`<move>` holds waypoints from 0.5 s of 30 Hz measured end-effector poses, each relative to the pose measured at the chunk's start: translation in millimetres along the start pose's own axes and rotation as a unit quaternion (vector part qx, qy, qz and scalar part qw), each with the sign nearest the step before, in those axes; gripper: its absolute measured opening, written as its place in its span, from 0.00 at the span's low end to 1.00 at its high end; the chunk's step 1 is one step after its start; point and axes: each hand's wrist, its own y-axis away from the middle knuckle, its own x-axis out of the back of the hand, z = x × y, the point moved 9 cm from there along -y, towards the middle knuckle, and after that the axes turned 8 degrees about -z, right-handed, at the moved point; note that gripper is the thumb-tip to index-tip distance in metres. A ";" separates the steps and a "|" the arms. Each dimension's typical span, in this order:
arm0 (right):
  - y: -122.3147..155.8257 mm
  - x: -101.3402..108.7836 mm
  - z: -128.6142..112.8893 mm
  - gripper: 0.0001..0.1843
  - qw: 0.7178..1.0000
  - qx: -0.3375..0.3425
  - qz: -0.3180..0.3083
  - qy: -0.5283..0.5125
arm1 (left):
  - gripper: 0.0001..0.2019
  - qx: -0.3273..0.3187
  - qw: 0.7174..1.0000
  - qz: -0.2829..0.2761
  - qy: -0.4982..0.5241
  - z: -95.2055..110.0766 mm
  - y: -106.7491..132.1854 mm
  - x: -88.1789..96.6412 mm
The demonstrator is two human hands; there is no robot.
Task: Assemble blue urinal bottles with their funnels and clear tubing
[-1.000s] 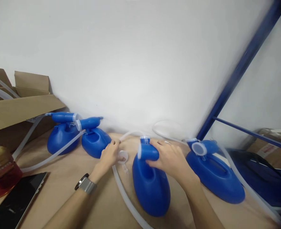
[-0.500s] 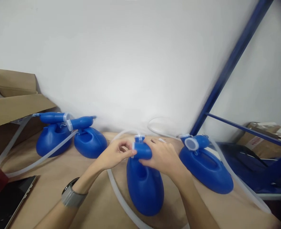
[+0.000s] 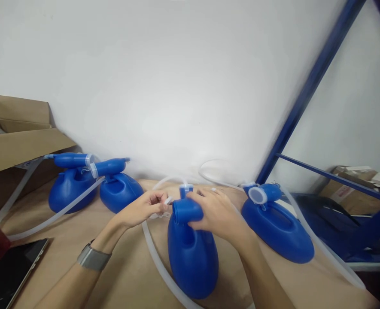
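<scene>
One blue plastic jug [image 3: 192, 257]: hollow, probably light, stiff, slick. My right hand [image 3: 220, 214] wraps its spout, surest hold. My left hand [image 3: 143, 209] pinches clear cap [image 3: 168, 201] just left of spout.

- Up off the counter [image 3: 128, 274] with the left hand [image 3: 143, 209], now pinching the clear cap [image 3: 168, 200].
- Cap pulled clear of the blue bottle [image 3: 193, 253], mouth now bare.
- Bottle nudged slightly leftward under the right hand [image 3: 214, 212].

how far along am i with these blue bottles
Done: the two left bottles and the right bottle each carry a cap. In hand: the right hand grips the neck of the middle bottle, mouth bare; the left hand pinches a clear cap beside it. Left, seemingly: capping it.
</scene>
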 end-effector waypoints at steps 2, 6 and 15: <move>1.2 0.1 2.1 0.24 1.000 -0.001 0.000 -0.009 | 0.17 0.008 0.999 0.033 -0.025 -7.2 2.2 15.5; 2.8 0.1 4.3 0.23 1.000 -0.015 -0.005 -0.023 | 0.16 0.049 0.988 0.088 -0.118 -36.8 -0.6 35.5; 3.3 0.9 -11.6 0.27 0.998 0.044 -0.012 -0.034 | 0.10 0.073 0.966 0.104 -0.224 -81.9 -9.5 24.1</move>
